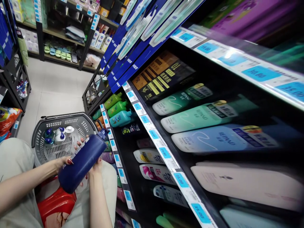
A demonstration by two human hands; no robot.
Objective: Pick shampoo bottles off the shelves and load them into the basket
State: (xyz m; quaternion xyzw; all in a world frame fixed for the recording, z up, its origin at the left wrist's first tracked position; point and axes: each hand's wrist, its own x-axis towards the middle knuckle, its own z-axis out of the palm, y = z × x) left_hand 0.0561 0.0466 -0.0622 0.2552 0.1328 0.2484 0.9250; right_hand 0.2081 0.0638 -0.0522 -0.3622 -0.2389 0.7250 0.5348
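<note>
We clasp a tilted navy-blue pump bottle [82, 163] between left hand [63, 161] and right hand [95, 167]; a gray shopping basket [71, 121] sits beyond them.

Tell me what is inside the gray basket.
The gray basket holds several bottles, some blue-topped. The left hand and navy bottle cover part of it; anything behind them is hidden.

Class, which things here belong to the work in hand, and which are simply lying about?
Likely in use:
- dark blue bottle, held
- grey basket
- bottles inside it

Apparently just around:
- shelved bottles
- slippers
- hanging packs
</note>
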